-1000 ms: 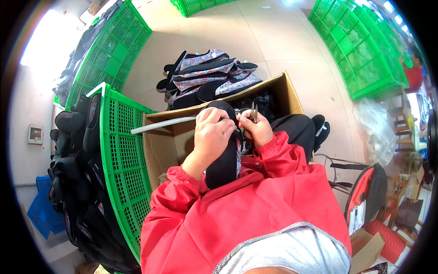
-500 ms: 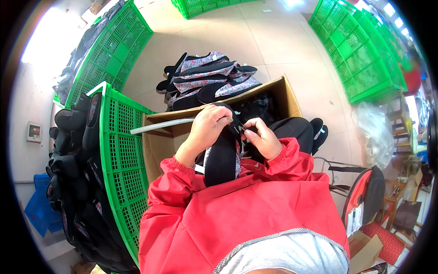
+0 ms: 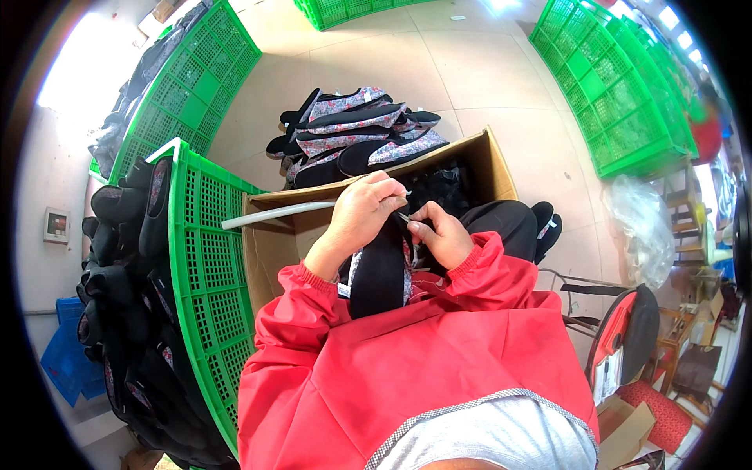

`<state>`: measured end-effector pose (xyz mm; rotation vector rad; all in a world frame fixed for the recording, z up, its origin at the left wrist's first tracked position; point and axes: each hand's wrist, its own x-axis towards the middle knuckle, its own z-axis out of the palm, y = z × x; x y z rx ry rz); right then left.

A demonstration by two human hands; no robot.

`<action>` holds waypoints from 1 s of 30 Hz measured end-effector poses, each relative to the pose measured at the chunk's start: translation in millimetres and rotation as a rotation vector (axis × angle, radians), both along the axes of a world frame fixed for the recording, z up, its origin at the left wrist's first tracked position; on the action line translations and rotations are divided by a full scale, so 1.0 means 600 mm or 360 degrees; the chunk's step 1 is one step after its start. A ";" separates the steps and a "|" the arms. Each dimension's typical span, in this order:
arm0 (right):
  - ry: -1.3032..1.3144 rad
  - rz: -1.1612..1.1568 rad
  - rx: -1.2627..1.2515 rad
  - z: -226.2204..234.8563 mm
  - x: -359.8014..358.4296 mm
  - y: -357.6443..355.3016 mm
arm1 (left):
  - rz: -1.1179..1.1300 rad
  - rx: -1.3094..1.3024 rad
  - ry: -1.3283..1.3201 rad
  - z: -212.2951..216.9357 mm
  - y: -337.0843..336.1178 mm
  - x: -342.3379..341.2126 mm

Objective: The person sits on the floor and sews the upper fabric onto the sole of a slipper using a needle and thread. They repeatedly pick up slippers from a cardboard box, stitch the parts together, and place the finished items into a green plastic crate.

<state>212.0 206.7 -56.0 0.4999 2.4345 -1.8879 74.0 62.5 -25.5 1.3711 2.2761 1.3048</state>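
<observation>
My left hand (image 3: 362, 210) is closed in a pinch above the cardboard box. A long pale strip (image 3: 278, 213) runs out from it to the left, and a small pale tip shows at its fingertips. Close beside it, my right hand (image 3: 440, 235) pinches something small and thin, too small to make out. A black padded fabric piece (image 3: 377, 274) with flowered fabric along its edges lies below my hands, against my red smock (image 3: 423, 360). Its upper end is partly hidden behind my left hand.
An open cardboard box (image 3: 495, 166) holds dark items. Beyond it lies a pile of black and flowered padded pieces (image 3: 352, 129). A green crate (image 3: 211, 274) stands at my left, near many black pieces (image 3: 129, 313). More green crates (image 3: 611, 94) and a backrest (image 3: 627, 333) are at right.
The upper end of the black piece has dropped away from my left fingertips. My right hand has shifted slightly left and stays in a pinch near my left hand.
</observation>
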 end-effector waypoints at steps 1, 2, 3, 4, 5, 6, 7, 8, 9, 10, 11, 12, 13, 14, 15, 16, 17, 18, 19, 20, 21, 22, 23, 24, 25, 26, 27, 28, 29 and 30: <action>0.0002 0.0004 0.0027 0.001 -0.001 -0.001 | 0.0000 -0.0008 0.0007 0.001 0.001 0.000; 0.0009 0.0001 0.0035 0.000 -0.001 -0.001 | 0.0001 -0.0016 0.0013 0.004 0.002 0.000; 0.0016 -0.0002 0.0043 -0.001 -0.002 -0.001 | 0.0001 -0.0024 0.0020 0.005 0.002 -0.001; 0.0022 -0.0005 0.0051 -0.002 -0.003 -0.001 | -0.0006 -0.0033 0.0022 0.004 0.003 -0.002; 0.0018 -0.0008 0.0058 -0.001 -0.003 -0.002 | -0.0011 -0.0043 0.0025 0.004 0.004 -0.004; 0.0014 -0.0010 0.0066 0.000 -0.004 -0.003 | -0.0016 -0.0054 0.0028 0.004 0.004 -0.005; 0.0009 -0.0013 0.0073 0.000 -0.005 -0.003 | -0.0013 -0.0062 0.0030 0.004 0.004 -0.005; 0.0012 -0.0013 0.0059 0.000 -0.005 -0.003 | -0.0011 -0.0069 0.0031 0.004 0.005 -0.004; 0.0015 -0.0013 0.0045 -0.003 -0.005 -0.003 | -0.0009 -0.0076 0.0033 0.004 0.006 -0.004; 0.0017 -0.0012 0.0030 -0.005 -0.006 -0.002 | 0.0007 -0.0098 0.0040 0.006 0.006 -0.004; 0.0038 -0.0009 0.0008 -0.008 -0.006 -0.002 | 0.0022 -0.0121 0.0047 0.010 0.006 -0.003; 0.0058 -0.0006 -0.0014 -0.011 -0.005 -0.001 | 0.0038 -0.0145 0.0053 0.012 0.006 -0.002; 0.0078 -0.0003 -0.0037 -0.015 -0.004 0.000 | 0.0072 -0.0136 0.0016 0.011 0.007 -0.002; 0.0164 -0.0045 -0.0219 -0.027 -0.002 -0.001 | 0.0103 -0.0126 -0.0020 0.012 0.009 -0.003; 0.0251 -0.0084 -0.0401 -0.044 -0.001 -0.003 | 0.0137 -0.0116 -0.0053 0.013 0.011 -0.006; 0.0338 -0.0123 -0.0583 -0.058 0.002 -0.005 | 0.0146 -0.0069 -0.0030 0.015 0.015 -0.011; 0.0348 -0.0174 -0.0673 -0.061 0.006 -0.009 | 0.0161 -0.0023 -0.0011 0.017 0.019 -0.018; 0.0357 -0.0225 -0.0762 -0.062 0.011 -0.014 | 0.0177 0.0023 0.0008 0.019 0.025 -0.025; 0.0365 -0.0277 -0.0852 -0.064 0.015 -0.018 | 0.0183 0.0042 0.0098 0.019 0.034 -0.034; 0.0286 -0.0353 -0.0994 -0.059 0.021 -0.021 | 0.0156 -0.0022 0.0162 0.027 0.045 -0.039; 0.0336 -0.0379 -0.0880 -0.069 0.025 -0.025 | 0.0129 -0.0086 0.0225 0.035 0.055 -0.045; 0.0386 -0.0403 -0.0766 -0.087 0.028 -0.030 | 0.0034 -0.0062 0.0239 0.033 0.065 -0.055; 0.0440 -0.0422 -0.0658 -0.091 0.028 -0.036 | -0.0059 -0.0043 0.0258 0.033 0.073 -0.066; 0.0364 -0.0461 -0.0734 -0.091 0.031 -0.038 | -0.0150 -0.0023 0.0277 0.031 0.077 -0.074; 0.0355 -0.0441 -0.0654 -0.096 0.033 -0.040 | -0.0133 0.0012 0.0334 0.028 0.078 -0.079; 0.0349 -0.0427 -0.0575 -0.101 0.033 -0.040 | -0.0121 0.0045 0.0391 0.026 0.080 -0.083; 0.0344 -0.0413 -0.0497 -0.105 0.034 -0.040 | -0.0109 0.0078 0.0450 0.025 0.081 -0.086; 0.0375 -0.0416 -0.0352 -0.110 0.034 -0.043 | -0.0111 0.0057 0.0487 0.027 0.074 -0.094; 0.0358 -0.0429 -0.0382 -0.114 0.037 -0.045 | -0.0046 -0.0111 0.0440 0.030 0.066 -0.100; 0.0341 -0.0443 -0.0411 -0.120 0.038 -0.046 | 0.0018 -0.0278 0.0394 0.034 0.057 -0.106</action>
